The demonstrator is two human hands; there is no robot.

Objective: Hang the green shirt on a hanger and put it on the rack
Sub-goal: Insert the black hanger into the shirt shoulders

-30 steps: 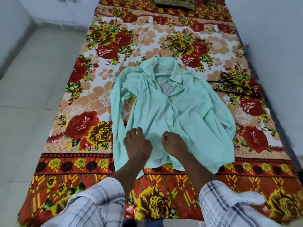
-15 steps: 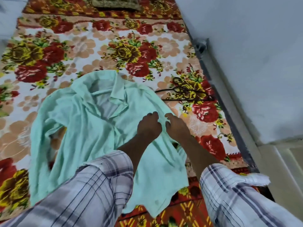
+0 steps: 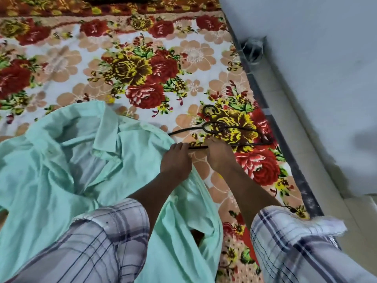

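Left hand (image 3: 176,160) and right hand (image 3: 219,157) side by side, palms down, fingers curled over the hanger (image 3: 199,147)

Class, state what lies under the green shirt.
The floral sheet shows around the shirt. One end of the hanger slips under its edge; how far is hidden. Anything else beneath is covered.
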